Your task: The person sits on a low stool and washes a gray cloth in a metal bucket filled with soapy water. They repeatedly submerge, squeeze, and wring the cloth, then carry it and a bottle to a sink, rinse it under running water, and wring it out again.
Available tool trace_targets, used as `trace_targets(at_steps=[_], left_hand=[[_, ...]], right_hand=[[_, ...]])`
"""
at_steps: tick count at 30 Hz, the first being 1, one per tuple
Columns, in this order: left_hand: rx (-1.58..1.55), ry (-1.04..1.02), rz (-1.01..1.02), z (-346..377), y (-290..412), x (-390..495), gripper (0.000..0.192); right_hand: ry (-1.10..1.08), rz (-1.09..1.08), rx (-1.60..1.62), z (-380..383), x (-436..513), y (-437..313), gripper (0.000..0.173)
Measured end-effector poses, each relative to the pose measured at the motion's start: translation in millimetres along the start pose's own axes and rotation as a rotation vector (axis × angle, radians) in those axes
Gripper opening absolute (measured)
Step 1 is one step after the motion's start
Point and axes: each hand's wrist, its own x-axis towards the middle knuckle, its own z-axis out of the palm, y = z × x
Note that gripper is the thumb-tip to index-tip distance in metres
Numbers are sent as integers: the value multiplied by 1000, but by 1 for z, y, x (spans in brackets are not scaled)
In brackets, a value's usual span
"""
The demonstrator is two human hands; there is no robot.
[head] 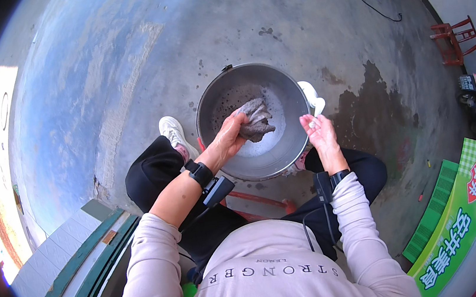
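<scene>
A large round metal pot [240, 165] stands on the floor between my feet, with whitish, foamy liquid [276, 119] inside. My left hand [232, 133] grips a bunched, wet grey cloth [256, 119] above the pot. At the pot's right rim, my right hand [319, 131] is palm up with its fingers slightly curled, and a small whitish lump [312, 124] lies on it. Whether that lump is foam or something solid, I cannot tell. Both wrists wear black straps with devices.
White shoes [172, 132] flank the pot. A wet patch [371, 110] spreads over the concrete floor at the right. Beyond it are a red wooden chair [448, 43] and a green freezer cabinet [456, 219]. A cable [369, 5] lies at the upper right; a green-edged cabinet [84, 274] stands lower left.
</scene>
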Motion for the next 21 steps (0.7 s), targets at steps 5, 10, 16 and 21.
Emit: trace_targets(at_steps=[5,10,16,21], left_hand=[[-53,-144,-19,3,-3,1,43],[-8,-19,-24,5,-8,0,43],[86,-156,-51,14,1,-9,52],[89,-256,-35,22,18,-20,60]], right_hand=[[-23,39,92,42,-26,8,29],[-535,-319,-358,85,-84,35,38],[-446,-800,-1358,117,-41,51,49],[-486,303,-455,72,1,32,37]])
